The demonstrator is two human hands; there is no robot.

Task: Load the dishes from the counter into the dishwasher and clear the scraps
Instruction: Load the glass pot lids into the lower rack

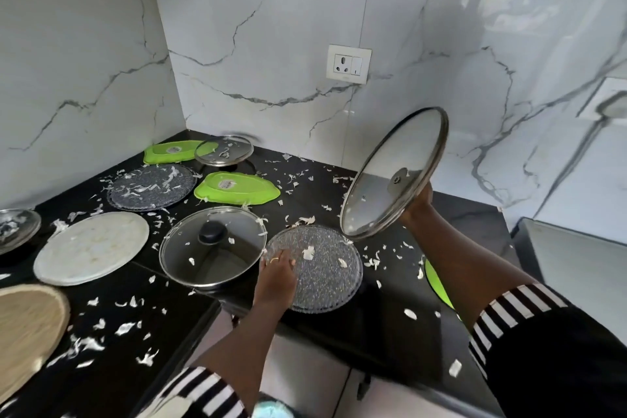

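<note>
My right hand point(418, 204) holds a large glass lid point(390, 176) tilted up on edge above the black counter point(339, 187), gripping it from behind. My left hand point(276, 273) rests flat on the left edge of a speckled grey plate point(325, 268) below that lid, fingers spread. White scraps point(307, 220) lie scattered over the counter and the dishes. A glass lid with a black knob point(213, 246) sits just left of the left hand.
A white plate point(91, 248), another speckled plate point(151, 187), two green dishes point(237, 187) point(169, 151), a small glass lid point(224, 150) and a glass dish point(15, 227) crowd the counter's left. A wooden board point(27, 326) lies front left. A green dish point(437, 283) shows under my right arm.
</note>
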